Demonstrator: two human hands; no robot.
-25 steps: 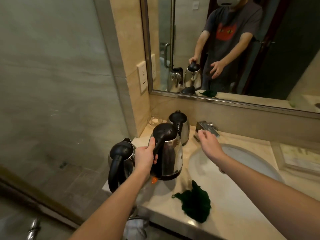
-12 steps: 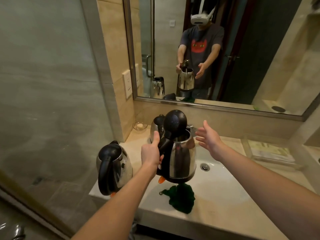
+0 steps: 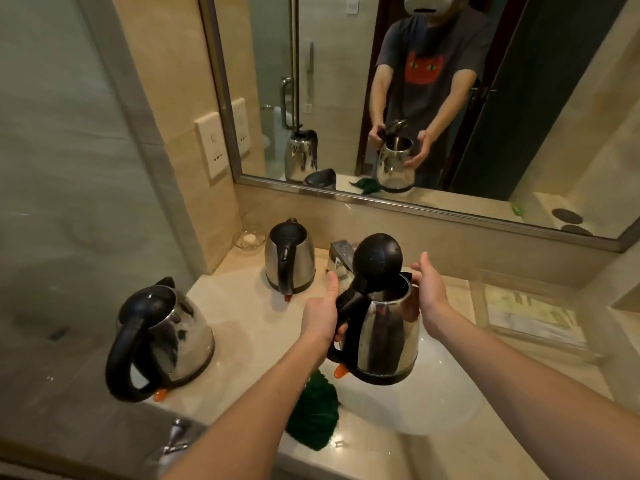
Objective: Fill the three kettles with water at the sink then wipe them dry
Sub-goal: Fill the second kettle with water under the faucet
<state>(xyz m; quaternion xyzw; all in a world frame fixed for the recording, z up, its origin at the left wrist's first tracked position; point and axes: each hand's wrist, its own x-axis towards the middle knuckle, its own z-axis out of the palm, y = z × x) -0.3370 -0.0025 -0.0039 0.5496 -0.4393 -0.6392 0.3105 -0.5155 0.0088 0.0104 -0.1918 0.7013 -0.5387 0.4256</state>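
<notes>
My left hand (image 3: 322, 315) grips the black handle of a steel kettle (image 3: 388, 336) held in the air over the white sink basin (image 3: 436, 403). Its black lid stands flipped up and the mouth is open. My right hand (image 3: 429, 289) lies with straight fingers against the kettle's right side near the rim. The tap (image 3: 341, 256) sits just behind the lid. A second kettle (image 3: 159, 337) stands on the counter at the front left, a third kettle (image 3: 290, 259) at the back. A green cloth (image 3: 313, 415) lies on the counter's front edge.
A large mirror (image 3: 346, 98) spans the wall behind the counter (image 3: 242, 306). A small glass dish (image 3: 250, 240) sits in the back left corner below a wall socket (image 3: 212, 150). A clear tray (image 3: 530, 313) lies right of the basin. Glass partition on the left.
The held kettle has moved right and lower over the basin, with its lid now fully up. My right hand came in from open air to touch the kettle's side.
</notes>
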